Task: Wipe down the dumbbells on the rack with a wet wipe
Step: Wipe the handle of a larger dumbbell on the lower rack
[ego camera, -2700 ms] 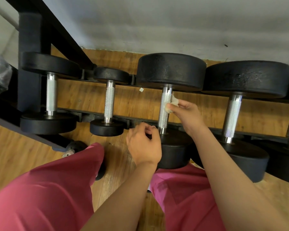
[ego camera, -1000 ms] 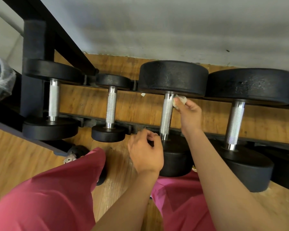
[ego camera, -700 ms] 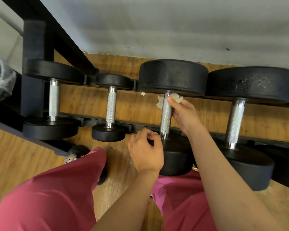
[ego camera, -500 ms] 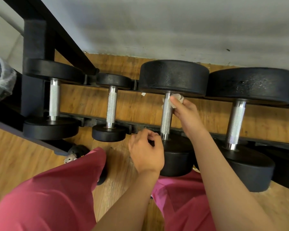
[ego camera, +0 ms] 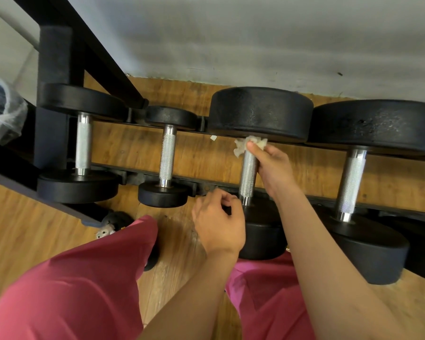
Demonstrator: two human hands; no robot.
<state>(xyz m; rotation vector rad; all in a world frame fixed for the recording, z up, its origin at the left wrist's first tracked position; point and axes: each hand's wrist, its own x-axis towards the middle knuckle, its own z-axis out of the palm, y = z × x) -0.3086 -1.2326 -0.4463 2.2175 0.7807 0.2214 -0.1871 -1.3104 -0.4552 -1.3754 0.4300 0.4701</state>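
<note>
Right hand [ego camera: 274, 168] pinching wet wipe [ego camera: 241, 144] against the handle top of the third dumbbell [ego camera: 248, 175] on the rack [ego camera: 130, 174], just under its far head; left hand [ego camera: 219, 224] curled at near head, grip unclear.

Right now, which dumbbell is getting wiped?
The third dumbbell from the left. The right hand pinches the wet wipe against the top of its silver handle. The other handles in view are bare, with no hand on them.

The wet wipe [ego camera: 239, 147] covers the handle's [ego camera: 247, 175] far end, and the left hand [ego camera: 219, 227] hides part of the near head [ego camera: 263, 241].
</note>
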